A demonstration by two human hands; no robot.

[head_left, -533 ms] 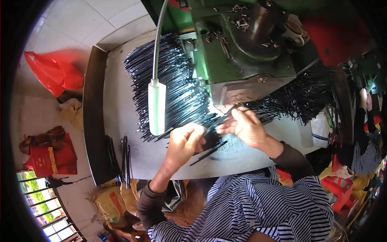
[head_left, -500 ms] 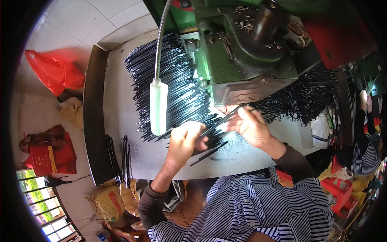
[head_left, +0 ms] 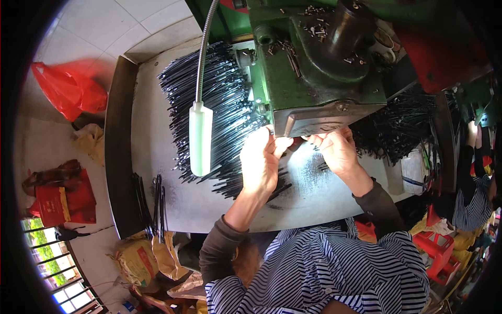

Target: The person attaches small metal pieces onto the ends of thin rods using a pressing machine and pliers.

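Observation:
Under the front edge of a green machine (head_left: 319,78), my left hand (head_left: 260,161) is closed in a pinch, brightly lit by the lamp. Close by on the right, my right hand (head_left: 339,152) pinches with its fingertips at the same lower edge. The machine head and my fingers hide what they hold; only a dark bit shows between them. To the left of my left hand lies a broad pile of thin black rods (head_left: 209,104) on the metal table (head_left: 151,131). Several more rods lie beneath my left wrist.
A lamp (head_left: 201,138) on a flexible neck hangs over the pile. A second heap of black rods (head_left: 397,125) lies right of the machine. Small metal bits (head_left: 316,29) litter the machine's top. A raised dark rim (head_left: 117,152) borders the table's left. Another person (head_left: 470,204) works at far right.
Both hands have moved up to the machine's lower edge. The black rods seen between my hands before are now mostly hidden.

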